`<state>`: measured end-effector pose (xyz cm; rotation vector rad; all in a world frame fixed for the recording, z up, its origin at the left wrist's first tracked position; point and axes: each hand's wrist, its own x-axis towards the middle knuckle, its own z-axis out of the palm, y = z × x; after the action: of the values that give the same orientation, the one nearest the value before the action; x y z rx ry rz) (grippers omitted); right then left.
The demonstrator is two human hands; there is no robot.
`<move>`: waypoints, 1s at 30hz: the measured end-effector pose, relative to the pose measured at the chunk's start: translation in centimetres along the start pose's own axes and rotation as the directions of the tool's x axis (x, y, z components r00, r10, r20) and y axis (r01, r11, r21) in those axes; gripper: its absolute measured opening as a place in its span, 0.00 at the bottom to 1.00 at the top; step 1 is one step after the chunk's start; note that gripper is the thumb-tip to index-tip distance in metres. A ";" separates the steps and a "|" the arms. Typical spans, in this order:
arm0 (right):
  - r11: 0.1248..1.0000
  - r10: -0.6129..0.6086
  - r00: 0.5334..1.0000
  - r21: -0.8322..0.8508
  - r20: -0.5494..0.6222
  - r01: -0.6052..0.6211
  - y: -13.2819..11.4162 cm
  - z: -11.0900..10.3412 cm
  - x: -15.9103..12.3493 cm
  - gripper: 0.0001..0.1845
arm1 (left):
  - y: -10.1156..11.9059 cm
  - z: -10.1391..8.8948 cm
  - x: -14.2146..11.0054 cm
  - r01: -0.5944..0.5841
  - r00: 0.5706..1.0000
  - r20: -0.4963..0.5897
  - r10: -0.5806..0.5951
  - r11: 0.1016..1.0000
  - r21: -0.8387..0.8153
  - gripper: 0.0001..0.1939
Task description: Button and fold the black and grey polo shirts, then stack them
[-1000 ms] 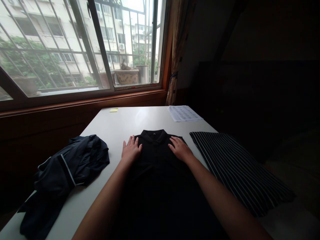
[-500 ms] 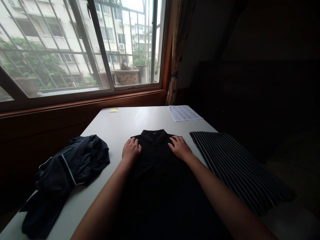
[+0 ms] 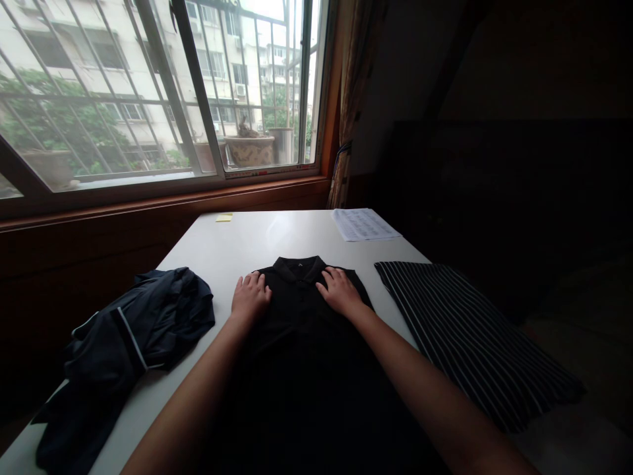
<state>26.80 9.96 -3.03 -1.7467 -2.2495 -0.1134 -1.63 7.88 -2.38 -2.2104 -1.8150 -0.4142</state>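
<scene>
A black polo shirt (image 3: 301,343) lies front up in the middle of the table, its collar pointing away from me. My left hand (image 3: 250,295) rests on the shirt's left shoulder edge, fingers loosely spread. Across the collar, my right hand (image 3: 339,290) lies on the other shoulder with its fingers apart. Both palms face down on the cloth and neither grips it visibly. The lower part of the shirt fades into shadow between my forearms.
On the white table (image 3: 291,231), a crumpled dark blue garment (image 3: 163,316) lies at the left and a striped dark cloth (image 3: 459,323) at the right. Printed sheets (image 3: 366,225) and a yellow sticky note (image 3: 224,217) are near the far edge, below the window (image 3: 257,99).
Both hands and the shirt's collar have shifted slightly to the left together. The crumpled garment and the striped cloth stay in about the same places.
</scene>
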 end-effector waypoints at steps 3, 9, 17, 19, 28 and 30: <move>1.000 -0.002 1.000 0.006 0.008 0.002 -0.2 -0.1 0.1 0.31 | 0.4 -0.3 0.1 -0.016 1.000 -0.004 0.016 1.000 0.006 0.23; 1.000 0.018 1.000 -0.001 0.000 -0.018 1.0 -0.6 -0.1 0.28 | 2.0 -0.1 1.7 -0.110 0.993 0.040 0.111 0.994 -0.018 0.18; 0.999 0.042 0.999 -0.018 -0.006 -0.042 1.0 -0.4 0.7 0.28 | 2.8 1.9 3.1 -0.035 0.999 0.036 0.036 0.999 -0.020 0.25; 0.999 0.037 0.999 -0.017 0.003 -0.037 0.9 -0.3 1.0 0.29 | 2.5 2.1 3.1 -0.019 0.999 0.035 0.019 1.000 -0.017 0.26; 0.999 0.034 0.998 0.003 0.043 -0.034 0.2 0.8 3.3 0.32 | 1.0 2.3 4.6 0.026 0.999 0.046 -0.026 1.000 -0.005 0.27; 0.999 0.035 0.998 0.009 0.051 -0.035 0.0 1.1 3.9 0.32 | 0.5 2.4 5.1 0.030 0.998 0.056 -0.030 1.000 -0.008 0.27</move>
<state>25.71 13.89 -2.99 -1.8025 -2.2500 -0.0513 -0.04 13.34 -2.72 -2.2248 -1.8802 -0.3706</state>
